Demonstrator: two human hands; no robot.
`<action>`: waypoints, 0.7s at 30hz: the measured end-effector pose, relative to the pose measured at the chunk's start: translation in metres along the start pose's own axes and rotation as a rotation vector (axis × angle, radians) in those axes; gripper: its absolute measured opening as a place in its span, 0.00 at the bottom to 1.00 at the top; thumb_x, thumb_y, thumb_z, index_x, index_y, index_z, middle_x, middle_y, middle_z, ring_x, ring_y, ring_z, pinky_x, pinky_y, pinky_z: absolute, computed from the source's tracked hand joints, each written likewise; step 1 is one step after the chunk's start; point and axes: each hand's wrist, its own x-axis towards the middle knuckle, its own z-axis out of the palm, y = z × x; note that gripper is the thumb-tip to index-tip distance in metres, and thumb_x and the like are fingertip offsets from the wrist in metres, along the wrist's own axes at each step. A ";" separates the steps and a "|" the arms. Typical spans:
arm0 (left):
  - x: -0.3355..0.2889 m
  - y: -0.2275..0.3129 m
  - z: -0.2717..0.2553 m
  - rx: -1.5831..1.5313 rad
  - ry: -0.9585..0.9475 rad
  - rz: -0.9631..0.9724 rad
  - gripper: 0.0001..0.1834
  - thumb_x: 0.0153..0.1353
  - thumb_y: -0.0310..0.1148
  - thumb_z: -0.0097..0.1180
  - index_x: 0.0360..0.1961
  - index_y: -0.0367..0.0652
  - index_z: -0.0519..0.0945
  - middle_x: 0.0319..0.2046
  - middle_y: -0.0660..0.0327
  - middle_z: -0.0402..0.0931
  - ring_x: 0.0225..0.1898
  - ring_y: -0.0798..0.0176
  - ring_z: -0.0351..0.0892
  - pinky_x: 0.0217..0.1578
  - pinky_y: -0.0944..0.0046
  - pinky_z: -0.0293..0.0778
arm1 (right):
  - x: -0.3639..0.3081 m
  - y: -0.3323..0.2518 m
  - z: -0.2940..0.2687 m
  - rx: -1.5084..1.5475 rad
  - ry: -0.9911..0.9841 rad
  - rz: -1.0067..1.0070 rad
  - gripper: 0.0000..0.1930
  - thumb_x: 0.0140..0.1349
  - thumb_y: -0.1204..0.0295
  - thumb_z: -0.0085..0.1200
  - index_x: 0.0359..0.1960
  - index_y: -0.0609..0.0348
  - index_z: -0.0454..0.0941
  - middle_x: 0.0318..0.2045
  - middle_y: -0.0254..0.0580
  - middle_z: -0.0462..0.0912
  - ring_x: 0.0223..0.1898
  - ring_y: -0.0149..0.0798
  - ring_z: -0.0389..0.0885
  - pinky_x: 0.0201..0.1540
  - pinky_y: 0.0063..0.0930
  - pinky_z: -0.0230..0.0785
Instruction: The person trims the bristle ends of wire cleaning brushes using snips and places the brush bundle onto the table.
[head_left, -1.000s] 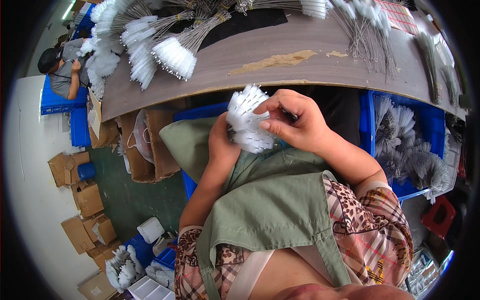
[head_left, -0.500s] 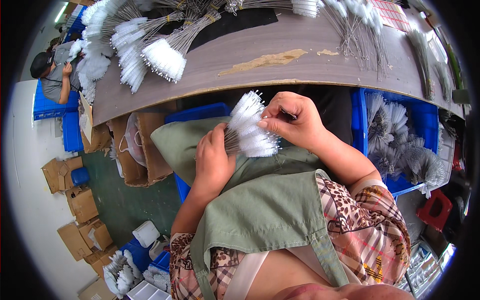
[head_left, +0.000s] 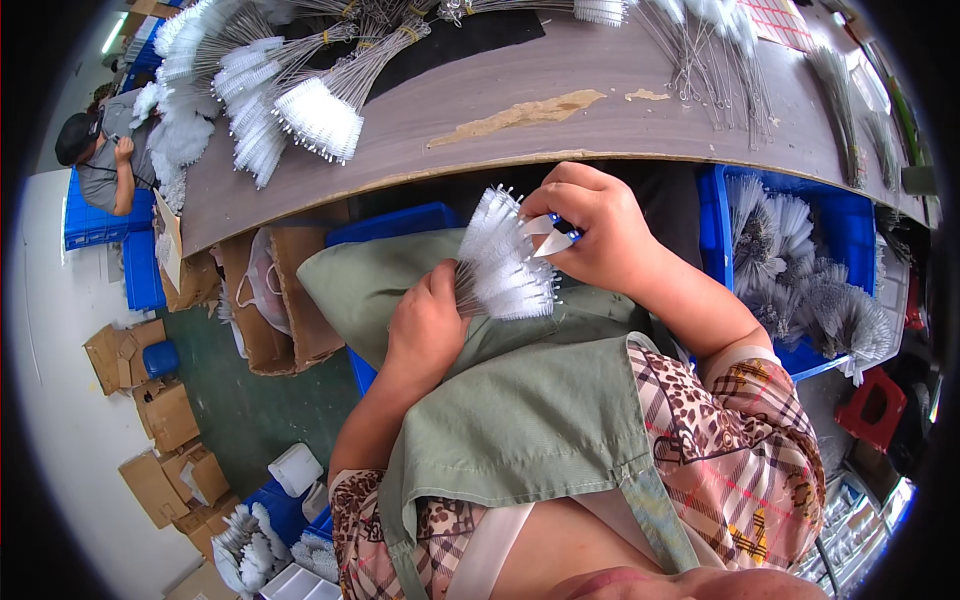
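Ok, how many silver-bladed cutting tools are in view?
1 that I can see: the silver-bladed cutting tool in the person's right hand, blades beside the white-bristled wire-brush bunch the left hand holds. Others may be hidden.

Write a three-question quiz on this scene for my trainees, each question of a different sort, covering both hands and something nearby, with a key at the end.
1. Multiple choice: What does the right hand hold?
A) a spoon
B) small snips
C) a cup

2. True or false: The left hand holds the brushes by their wire stems.

3. Fill in the blank: At the person's right, more brushes lie in a ____ crate.

Key:
1. B
2. True
3. blue
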 end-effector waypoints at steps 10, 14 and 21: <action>-0.008 -0.001 0.000 -0.045 0.029 -0.050 0.32 0.45 0.24 0.64 0.54 0.35 0.66 0.42 0.42 0.75 0.43 0.37 0.75 0.44 0.48 0.73 | 0.021 0.039 -0.018 -0.153 0.423 0.182 0.09 0.51 0.70 0.65 0.27 0.62 0.80 0.22 0.40 0.78 0.23 0.37 0.77 0.28 0.29 0.69; -0.006 -0.009 0.004 -0.179 0.114 0.015 0.29 0.45 0.24 0.62 0.52 0.34 0.69 0.41 0.44 0.76 0.42 0.39 0.76 0.44 0.50 0.73 | 0.012 0.040 -0.011 0.330 0.065 0.428 0.16 0.57 0.61 0.66 0.25 0.62 0.80 0.19 0.30 0.78 0.24 0.22 0.72 0.28 0.24 0.67; -0.006 -0.013 0.006 -0.160 0.184 0.115 0.27 0.47 0.24 0.61 0.51 0.37 0.71 0.40 0.47 0.76 0.41 0.41 0.76 0.43 0.51 0.72 | 0.005 0.022 -0.007 0.630 0.003 0.385 0.04 0.57 0.74 0.60 0.31 0.61 0.82 0.24 0.33 0.81 0.28 0.23 0.75 0.35 0.23 0.70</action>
